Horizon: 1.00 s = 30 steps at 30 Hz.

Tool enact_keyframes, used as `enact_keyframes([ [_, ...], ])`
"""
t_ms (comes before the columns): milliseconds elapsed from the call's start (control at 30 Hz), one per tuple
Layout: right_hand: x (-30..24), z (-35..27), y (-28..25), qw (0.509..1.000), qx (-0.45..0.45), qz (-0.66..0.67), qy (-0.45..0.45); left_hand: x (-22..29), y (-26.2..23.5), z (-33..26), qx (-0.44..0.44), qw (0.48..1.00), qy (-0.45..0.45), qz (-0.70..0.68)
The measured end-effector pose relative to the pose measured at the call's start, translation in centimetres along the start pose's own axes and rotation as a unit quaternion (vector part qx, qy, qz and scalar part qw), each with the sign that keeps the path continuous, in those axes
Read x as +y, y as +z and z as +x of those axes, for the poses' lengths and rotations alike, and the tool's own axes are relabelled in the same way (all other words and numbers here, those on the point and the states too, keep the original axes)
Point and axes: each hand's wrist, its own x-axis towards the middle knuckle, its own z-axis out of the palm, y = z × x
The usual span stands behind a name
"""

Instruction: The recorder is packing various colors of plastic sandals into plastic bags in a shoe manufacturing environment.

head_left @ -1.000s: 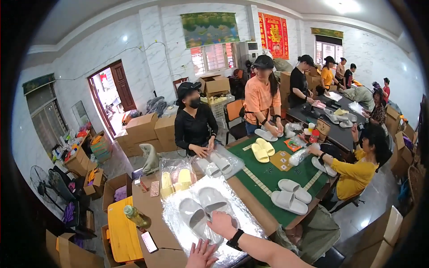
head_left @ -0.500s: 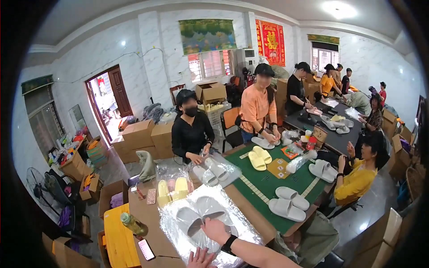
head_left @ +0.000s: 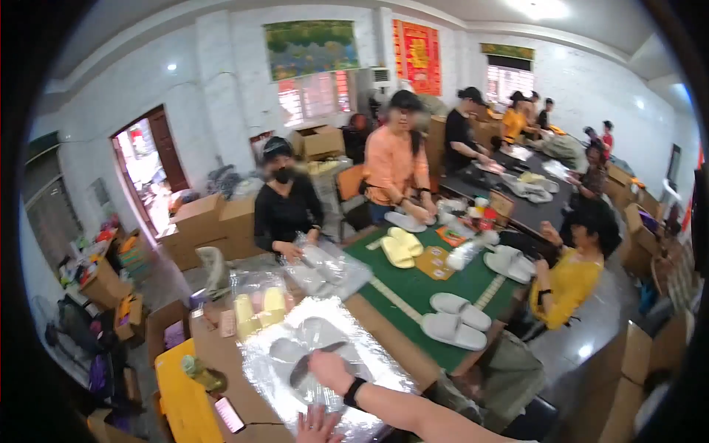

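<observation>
Grey slippers (head_left: 322,329) lie on a shiny stack of clear plastic bags (head_left: 264,371) directly in front of me. My right hand (head_left: 331,371), with a black band at the wrist, is curled closed at the middle of these slippers; its fingertips are hidden and it seems to grip one of them. Close to the lower edge my left hand (head_left: 319,426) rests on the plastic with its fingers spread. Just beyond the stack, a pair of pale yellow slippers (head_left: 272,304) sits in clear plastic. A person in black (head_left: 289,215) handles another bagged grey pair (head_left: 323,264).
Left of the stack are a phone (head_left: 229,415), a green bottle (head_left: 204,375) and yellow cloth (head_left: 177,391). The green table (head_left: 384,314) to the right carries grey slippers (head_left: 456,331) and yellow slippers (head_left: 400,247). Several people work around it, one in orange (head_left: 396,166), one in yellow (head_left: 569,284).
The whole view has shifted, so the scene sits further left. My right hand's fingers look more curled over the grey slippers. My left hand stays spread on the plastic.
</observation>
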Motion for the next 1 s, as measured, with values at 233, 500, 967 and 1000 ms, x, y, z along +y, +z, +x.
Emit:
enact_keyframes([
  [233,-1.3,1.4,1.4,0.994,0.017,0.102,-0.022,-0.9,-0.4,-1.3,0.04,0.999,-0.018,0.02],
  [500,2.5,-0.7,-0.6,0.991,0.076,0.106,0.018,-0.3,0.4,-0.2,0.091,0.994,0.064,0.013],
  [967,1.7,-0.5,0.5,0.994,0.033,0.081,0.058,-0.7,0.7,-1.2,0.066,0.998,0.001,-0.008],
  [1000,2.1,-0.6,0.1,0.995,0.035,0.079,0.058,-0.5,0.6,-0.9,0.062,0.998,-0.003,-0.021],
])
